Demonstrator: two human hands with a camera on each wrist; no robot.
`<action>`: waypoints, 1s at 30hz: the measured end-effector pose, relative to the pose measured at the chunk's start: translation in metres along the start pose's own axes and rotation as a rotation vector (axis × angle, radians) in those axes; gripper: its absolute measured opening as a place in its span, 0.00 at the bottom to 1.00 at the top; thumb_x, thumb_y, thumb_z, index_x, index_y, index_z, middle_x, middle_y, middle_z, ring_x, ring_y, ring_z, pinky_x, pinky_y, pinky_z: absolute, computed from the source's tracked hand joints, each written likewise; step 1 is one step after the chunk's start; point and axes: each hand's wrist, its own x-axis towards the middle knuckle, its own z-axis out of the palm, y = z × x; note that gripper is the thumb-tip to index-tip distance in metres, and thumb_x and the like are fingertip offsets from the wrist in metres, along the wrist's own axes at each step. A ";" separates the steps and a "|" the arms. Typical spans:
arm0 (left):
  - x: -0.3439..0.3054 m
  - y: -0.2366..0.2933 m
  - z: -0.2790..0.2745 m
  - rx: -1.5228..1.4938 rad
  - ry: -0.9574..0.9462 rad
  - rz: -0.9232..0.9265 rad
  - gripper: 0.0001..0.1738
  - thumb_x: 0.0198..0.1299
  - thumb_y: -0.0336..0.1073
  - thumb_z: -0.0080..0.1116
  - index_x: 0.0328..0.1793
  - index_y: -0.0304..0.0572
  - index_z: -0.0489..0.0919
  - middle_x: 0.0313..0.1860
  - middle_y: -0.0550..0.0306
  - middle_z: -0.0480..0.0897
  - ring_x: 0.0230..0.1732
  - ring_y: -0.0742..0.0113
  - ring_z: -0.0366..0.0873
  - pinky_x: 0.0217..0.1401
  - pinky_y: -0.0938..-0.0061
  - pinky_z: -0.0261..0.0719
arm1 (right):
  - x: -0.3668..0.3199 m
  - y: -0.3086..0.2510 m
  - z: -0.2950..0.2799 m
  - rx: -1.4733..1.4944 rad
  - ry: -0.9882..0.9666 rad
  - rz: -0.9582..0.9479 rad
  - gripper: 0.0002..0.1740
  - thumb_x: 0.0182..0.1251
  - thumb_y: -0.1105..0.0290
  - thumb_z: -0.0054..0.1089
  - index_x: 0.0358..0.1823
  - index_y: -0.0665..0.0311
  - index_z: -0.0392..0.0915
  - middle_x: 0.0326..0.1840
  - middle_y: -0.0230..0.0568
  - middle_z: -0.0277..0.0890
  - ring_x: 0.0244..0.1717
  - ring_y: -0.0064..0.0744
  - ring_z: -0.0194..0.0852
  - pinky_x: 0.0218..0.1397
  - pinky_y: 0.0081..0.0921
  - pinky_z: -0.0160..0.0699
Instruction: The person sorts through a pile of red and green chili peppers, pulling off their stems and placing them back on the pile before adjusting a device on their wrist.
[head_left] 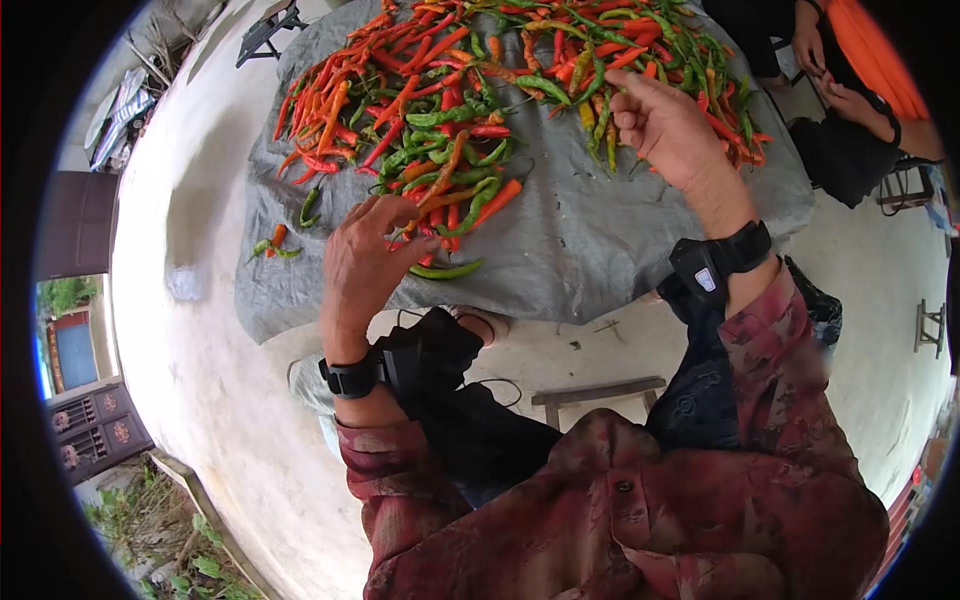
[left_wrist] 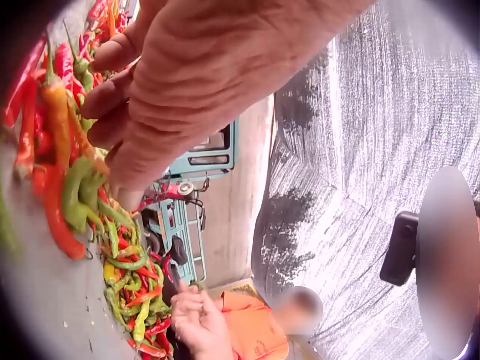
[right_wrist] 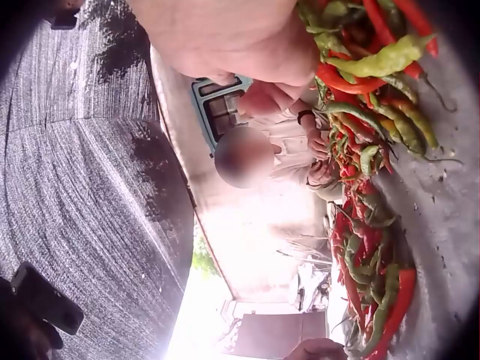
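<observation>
Red, orange and green chili peppers (head_left: pixel 400 85) lie heaped on a grey cloth (head_left: pixel 580 265). At the near tip of the left heap is my left hand (head_left: pixel 362 255), fingers bent over the peppers, thumb and forefinger apart. In the left wrist view, an orange-red pepper (left_wrist: pixel 56 180) and green ones lie beside its fingers. My right hand (head_left: pixel 665 125) hovers by the near edge of the right heap, forefinger extended and the other fingers loosely curled, with nothing visible in it. Green and red peppers (right_wrist: pixel 382 60) lie close beside it in the right wrist view.
Two small clusters of peppers (head_left: pixel 275 245) lie at the cloth's left side. Another person's hands (head_left: pixel 850 105) are by the right edge. Across the heap, the right wrist view shows a person in a light shirt (right_wrist: pixel 289 146). A low wooden stool (head_left: pixel 600 390) stands below the cloth's near edge.
</observation>
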 end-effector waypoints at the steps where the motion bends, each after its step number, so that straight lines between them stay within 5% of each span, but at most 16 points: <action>1: -0.003 -0.006 -0.003 0.003 -0.001 0.001 0.17 0.44 0.34 0.70 0.39 0.36 0.79 0.34 0.55 0.81 0.37 0.61 0.79 0.40 0.69 0.75 | -0.005 0.003 0.010 0.003 0.000 0.000 0.16 0.67 0.61 0.55 0.46 0.67 0.76 0.31 0.34 0.77 0.26 0.19 0.72 0.27 0.16 0.73; 3: -0.010 -0.014 -0.005 0.260 -0.153 -0.031 0.26 0.38 0.39 0.71 0.47 0.46 0.76 0.41 0.58 0.80 0.48 0.56 0.75 0.47 0.62 0.74 | -0.015 0.011 0.031 -0.479 -0.353 0.041 0.17 0.67 0.60 0.55 0.46 0.68 0.77 0.30 0.33 0.76 0.27 0.20 0.72 0.28 0.17 0.73; 4: -0.011 -0.013 -0.004 0.259 -0.153 -0.034 0.26 0.38 0.39 0.71 0.47 0.46 0.76 0.41 0.58 0.80 0.48 0.56 0.75 0.47 0.62 0.74 | -0.020 0.014 0.041 -0.480 -0.354 0.044 0.17 0.67 0.60 0.55 0.46 0.68 0.77 0.30 0.33 0.76 0.27 0.20 0.72 0.28 0.17 0.73; 6: -0.013 -0.010 -0.001 0.271 -0.244 -0.028 0.33 0.34 0.41 0.72 0.51 0.49 0.74 0.45 0.58 0.78 0.51 0.53 0.73 0.49 0.61 0.74 | -0.029 0.022 0.062 -0.713 -0.707 0.221 0.17 0.67 0.62 0.55 0.48 0.68 0.77 0.30 0.30 0.74 0.26 0.16 0.70 0.31 0.16 0.72; 9: -0.014 -0.011 0.005 0.328 -0.289 -0.052 0.33 0.35 0.39 0.71 0.52 0.49 0.72 0.46 0.57 0.76 0.51 0.52 0.72 0.48 0.59 0.75 | -0.036 0.042 0.076 -0.774 -0.905 0.209 0.17 0.64 0.64 0.56 0.48 0.70 0.77 0.31 0.32 0.75 0.29 0.19 0.71 0.33 0.19 0.72; 12: -0.016 -0.017 0.017 0.373 -0.230 0.015 0.29 0.38 0.35 0.65 0.52 0.47 0.72 0.46 0.54 0.75 0.51 0.51 0.73 0.47 0.58 0.75 | -0.040 0.055 0.087 -0.943 -0.923 -0.042 0.18 0.62 0.67 0.57 0.50 0.71 0.76 0.33 0.35 0.76 0.30 0.22 0.72 0.35 0.22 0.72; 18: -0.007 -0.015 0.020 0.230 -0.212 0.069 0.24 0.41 0.32 0.59 0.49 0.41 0.73 0.41 0.44 0.77 0.45 0.44 0.75 0.46 0.56 0.75 | -0.033 0.061 0.088 -0.925 -0.754 -0.070 0.19 0.61 0.69 0.57 0.53 0.69 0.75 0.38 0.41 0.78 0.33 0.25 0.73 0.39 0.25 0.73; 30: 0.022 0.040 0.078 0.015 -0.001 0.218 0.18 0.46 0.33 0.65 0.44 0.39 0.76 0.37 0.47 0.79 0.39 0.47 0.78 0.41 0.60 0.76 | -0.012 0.033 0.046 -1.176 -0.460 -0.239 0.15 0.61 0.70 0.56 0.48 0.67 0.76 0.40 0.41 0.80 0.40 0.34 0.78 0.47 0.28 0.74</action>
